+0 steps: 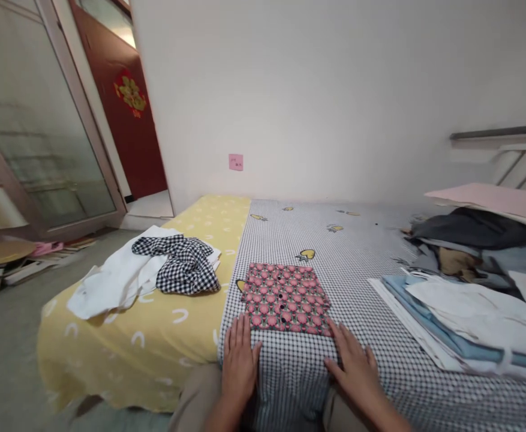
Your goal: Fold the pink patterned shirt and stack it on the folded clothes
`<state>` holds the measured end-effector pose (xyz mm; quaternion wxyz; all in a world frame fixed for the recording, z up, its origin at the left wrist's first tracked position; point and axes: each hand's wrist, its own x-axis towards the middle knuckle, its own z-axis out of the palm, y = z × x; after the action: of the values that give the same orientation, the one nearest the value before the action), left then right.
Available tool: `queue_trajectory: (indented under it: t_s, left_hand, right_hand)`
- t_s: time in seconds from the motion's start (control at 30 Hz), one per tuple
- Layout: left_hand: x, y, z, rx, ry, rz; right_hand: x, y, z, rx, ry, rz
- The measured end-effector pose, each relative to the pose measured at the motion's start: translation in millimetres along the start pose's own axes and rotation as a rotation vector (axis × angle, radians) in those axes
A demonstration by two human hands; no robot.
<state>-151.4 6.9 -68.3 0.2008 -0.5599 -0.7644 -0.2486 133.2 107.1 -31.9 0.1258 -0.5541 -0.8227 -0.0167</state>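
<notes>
A red floral piece of clothing (285,297) with dark buttons lies folded flat on the checked bedsheet (289,366) in front of me. My left hand (239,360) rests palm down at its near left corner, fingers stretched out and holding nothing. At the near right corner, my right hand (352,363) has its fingers spread, the tips touching or very close to the cloth edge. Left of it, a black-and-white checked garment (186,264) lies crumpled over a white garment (114,282).
A yellow patterned sheet (177,336) covers the bed's left side. On the right lie folded white and blue clothes (469,318), with a dark clothes pile (474,231) behind them. A white wall (312,102) bounds the far side; a red door (119,102) stands at far left.
</notes>
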Motion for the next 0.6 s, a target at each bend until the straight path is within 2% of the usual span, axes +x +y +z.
queue_trajectory:
  t_s: [0.1, 0.17, 0.27, 0.4, 0.5, 0.6]
  left_hand:
    - [-26.1, -0.7, -4.7, 0.116, 0.081, 0.039]
    - [-33.0, 2.5, -9.1, 0.162, 0.098, 0.042]
    - [-35.5, 7.3, -14.1, 0.198, 0.115, 0.059]
    - [-37.4, 8.0, -9.9, 0.214, 0.119, 0.028]
    - [-40.0, 3.8, 3.0, 0.182, 0.162, 0.020]
    - [-42.0, -1.2, 16.9, 0.126, 0.179, 0.009]
  right_hand:
    - [11.0, -42.7, -17.6, -0.079, 0.172, -0.124]
    - [26.0, -72.4, -24.2, -0.135, 0.209, -0.230]
    - [51.1, -107.2, -22.3, -0.192, 0.134, -0.270]
    - [76.1, -133.4, -13.4, -0.191, 0.034, -0.271]
    - [86.8, -142.2, -14.0, 0.000, -0.071, -0.210]
    - [99.5, -141.7, -23.3, 0.192, -0.155, -0.136]
